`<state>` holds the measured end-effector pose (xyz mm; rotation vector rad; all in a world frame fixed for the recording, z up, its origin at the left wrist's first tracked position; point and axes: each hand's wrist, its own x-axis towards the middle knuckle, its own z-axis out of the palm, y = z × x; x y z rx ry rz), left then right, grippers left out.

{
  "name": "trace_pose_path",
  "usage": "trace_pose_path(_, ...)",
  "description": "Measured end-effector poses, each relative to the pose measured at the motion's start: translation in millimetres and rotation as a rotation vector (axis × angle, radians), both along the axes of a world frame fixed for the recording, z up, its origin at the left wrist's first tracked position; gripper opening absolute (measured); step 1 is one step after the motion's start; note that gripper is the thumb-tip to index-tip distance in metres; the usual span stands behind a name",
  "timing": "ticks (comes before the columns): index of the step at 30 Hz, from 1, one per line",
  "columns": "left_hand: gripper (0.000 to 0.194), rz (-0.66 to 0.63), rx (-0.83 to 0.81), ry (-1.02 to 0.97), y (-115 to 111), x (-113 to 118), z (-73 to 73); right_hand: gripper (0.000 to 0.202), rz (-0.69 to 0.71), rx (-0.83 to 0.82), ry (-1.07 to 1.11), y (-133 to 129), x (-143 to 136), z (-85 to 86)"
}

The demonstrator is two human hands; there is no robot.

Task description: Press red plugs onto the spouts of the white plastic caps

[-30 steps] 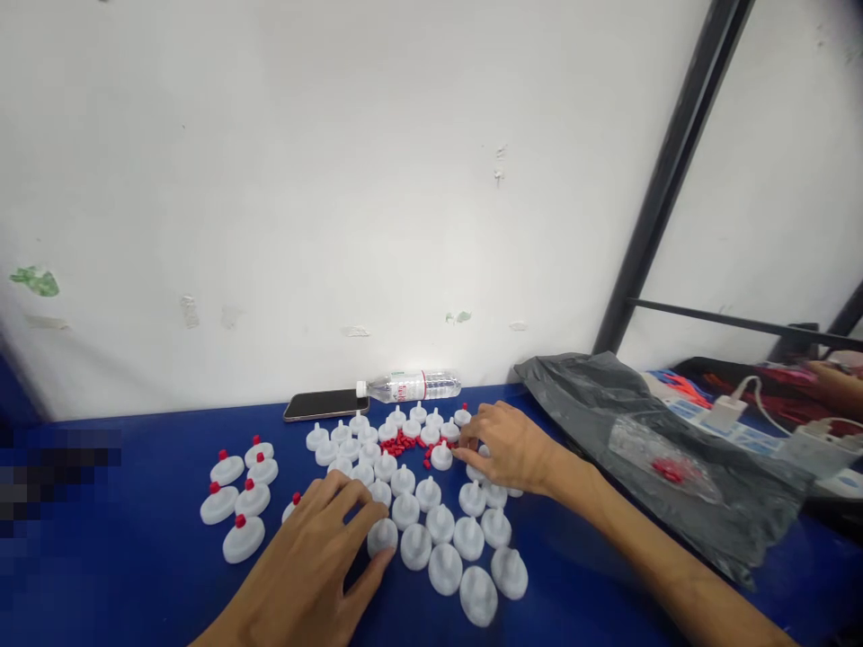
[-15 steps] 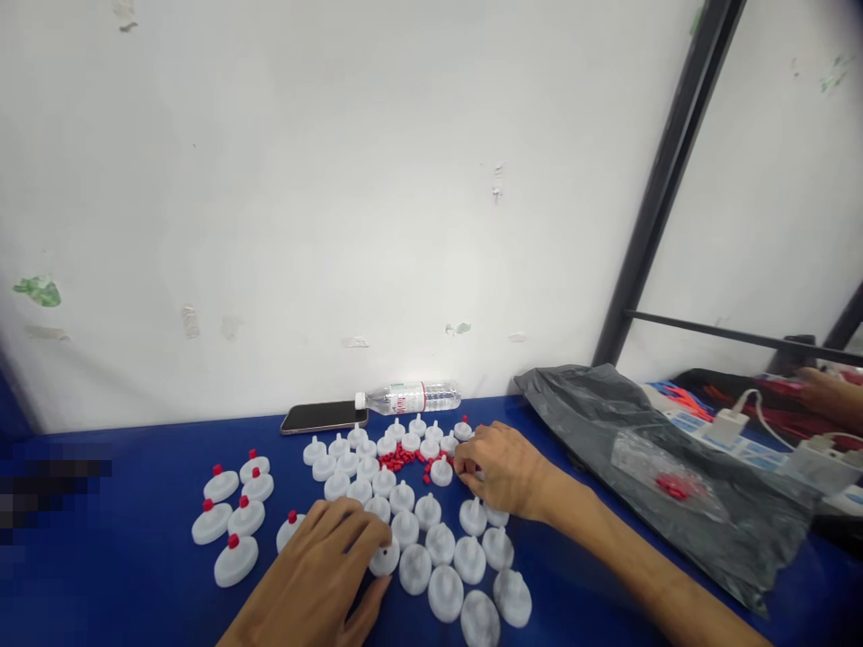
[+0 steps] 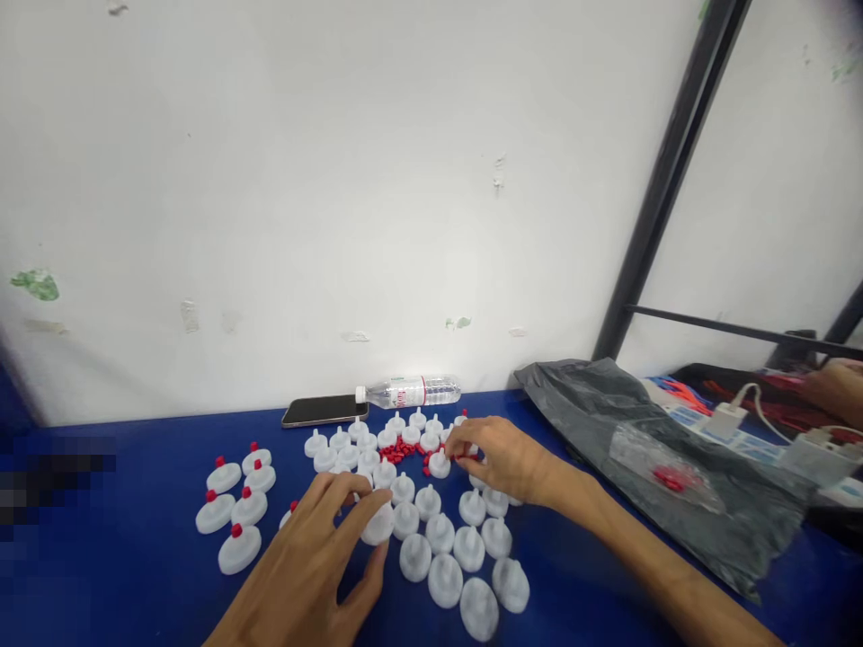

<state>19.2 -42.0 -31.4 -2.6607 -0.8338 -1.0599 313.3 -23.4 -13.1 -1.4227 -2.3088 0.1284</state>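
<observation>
My left hand (image 3: 324, 548) has its thumb and fingers around the edge of a white nozzle cap (image 3: 378, 524), a round lid with a narrow spout. My right hand (image 3: 502, 458) reaches over the far part of the group, fingertips pinched together beside another white nozzle cap (image 3: 440, 465) and small red tips (image 3: 403, 451). What lies between those fingertips is hidden. Many more white nozzle caps (image 3: 445, 580) stand spout-up between and in front of my hands. At the left, several white caps with red tips on their spouts (image 3: 239, 549) stand together.
A phone (image 3: 324, 411) and a clear plastic bottle (image 3: 424, 391) lie along the wall. On the right, a grey plastic bag (image 3: 573, 404) bears a clear bag with red pieces (image 3: 669, 478). Beyond it are a power strip with chargers (image 3: 726, 418) and another person's hand (image 3: 840, 391).
My left hand has lifted the white nozzle cap a little up and leftward. My right hand has shifted slightly left toward the red tips, its fingers drawn together.
</observation>
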Motion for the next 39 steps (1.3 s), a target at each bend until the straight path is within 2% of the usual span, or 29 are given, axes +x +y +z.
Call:
trace_pose_path(7,0.037,0.004,0.045,-0.037,6,0,-10.9,0.021,0.128,0.013,0.306,-11,-19,10.5)
trace_pose_path(11,0.036,-0.014,-0.034,0.017,5,0,-7.2,0.017,0.226,0.017,0.432,-26,-39,16.1)
trace_pose_path(16,0.033,-0.034,-0.007,-0.005,4,2,0.3,0.025,0.333,0.063,0.484,-37,-51,14.6)
trace_pose_path(21,0.029,-0.075,-0.044,-0.038,3,4,-0.6,0.028,0.399,0.036,0.456,-37,-55,3.7)
trace_pose_path(26,0.032,-0.133,-0.055,-0.033,2,4,-2.1,0.026,0.385,-0.014,0.442,-39,-57,-1.3)
trace_pose_path(32,0.04,-0.115,0.018,-0.01,2,3,-1.2,0.024,0.402,0.027,0.469,-39,-58,0.5)
trace_pose_path(36,0.032,-0.106,-0.002,0.009,1,1,-2.9,0.015,0.385,0.051,0.503,-39,-61,0.7)
trace_pose_path(39,0.028,-0.116,0.01,-0.028,3,-1,-4.5,0.012,0.344,0.061,0.62,-40,-64,2.5)
